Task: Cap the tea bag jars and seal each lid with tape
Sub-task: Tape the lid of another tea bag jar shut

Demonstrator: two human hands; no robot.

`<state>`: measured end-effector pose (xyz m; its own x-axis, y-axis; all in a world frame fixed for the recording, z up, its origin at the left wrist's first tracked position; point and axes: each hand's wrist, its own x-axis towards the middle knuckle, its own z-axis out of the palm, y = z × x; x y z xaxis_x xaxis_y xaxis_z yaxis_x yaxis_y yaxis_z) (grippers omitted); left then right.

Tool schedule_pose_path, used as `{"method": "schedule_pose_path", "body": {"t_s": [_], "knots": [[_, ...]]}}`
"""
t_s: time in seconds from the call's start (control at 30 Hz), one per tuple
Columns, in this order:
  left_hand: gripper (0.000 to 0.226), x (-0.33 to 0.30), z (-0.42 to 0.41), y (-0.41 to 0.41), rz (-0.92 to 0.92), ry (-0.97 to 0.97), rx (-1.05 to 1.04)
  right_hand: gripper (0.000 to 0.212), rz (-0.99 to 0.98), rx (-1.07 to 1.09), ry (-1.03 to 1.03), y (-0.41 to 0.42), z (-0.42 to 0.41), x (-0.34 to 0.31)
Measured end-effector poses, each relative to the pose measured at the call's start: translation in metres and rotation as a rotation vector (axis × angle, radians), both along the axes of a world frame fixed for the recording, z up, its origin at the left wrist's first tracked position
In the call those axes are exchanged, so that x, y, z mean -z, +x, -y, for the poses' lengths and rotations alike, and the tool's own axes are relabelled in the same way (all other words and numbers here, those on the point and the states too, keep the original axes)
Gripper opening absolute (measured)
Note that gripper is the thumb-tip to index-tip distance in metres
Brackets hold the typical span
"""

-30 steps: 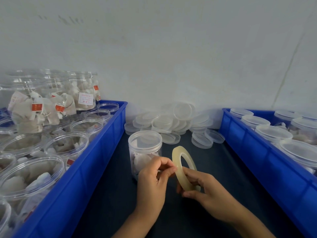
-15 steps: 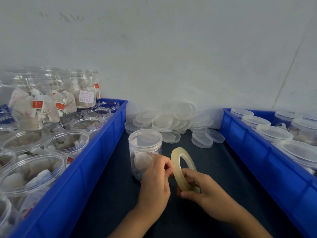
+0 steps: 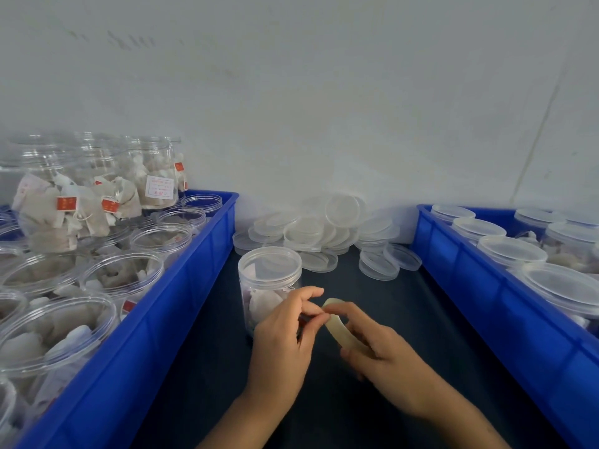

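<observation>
A clear capped jar (image 3: 269, 277) holding tea bags stands on the dark table between two blue bins. Just in front of it and to its right, my right hand (image 3: 379, 354) grips a thin roll of clear tape (image 3: 340, 328), now tilted low and mostly covered by the fingers. My left hand (image 3: 285, 338) sits in front of the jar, its thumb and forefinger pinching at the top of the roll, where the tape end seems to be. Loose clear lids (image 3: 311, 231) lie heaped by the wall behind the jar.
The blue bin on the left (image 3: 181, 303) is packed with open jars of tea bags, some stacked. A second blue bin (image 3: 486, 306) on the right holds capped jars. A white wall closes off the back. Dark table (image 3: 389, 296) lies between the bins.
The tape roll has tipped from upright and face-on to low and nearly edge-on in my right hand. My left hand's fingers have closed in on its top edge.
</observation>
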<state>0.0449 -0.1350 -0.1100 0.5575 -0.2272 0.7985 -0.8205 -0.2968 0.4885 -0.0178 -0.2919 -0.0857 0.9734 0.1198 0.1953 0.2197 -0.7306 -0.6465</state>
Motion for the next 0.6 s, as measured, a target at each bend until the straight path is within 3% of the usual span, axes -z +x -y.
{"method": "schedule_pose_path", "body": {"t_s": [0.13,0.23,0.33,0.47,0.6], "knots": [[0.031,-0.007,-0.002,-0.004,0.002,-0.066,-0.031,0.038,0.005,0.066,0.019,0.0,-0.007,0.001],[0.031,-0.013,-0.001,-0.009,-0.041,-0.135,-0.001,0.022,0.03,0.156,-0.102,0.003,-0.001,0.0],[0.034,-0.015,-0.001,-0.008,-0.045,-0.144,0.04,0.013,-0.052,0.216,-0.12,0.004,0.007,0.0],[0.037,-0.009,-0.006,0.004,-0.004,-0.093,-0.039,0.015,-0.16,0.093,0.045,0.003,0.004,0.005],[0.024,-0.007,-0.014,0.012,0.227,-0.004,-0.196,0.018,-0.014,0.141,0.257,0.008,-0.003,0.007]]}}
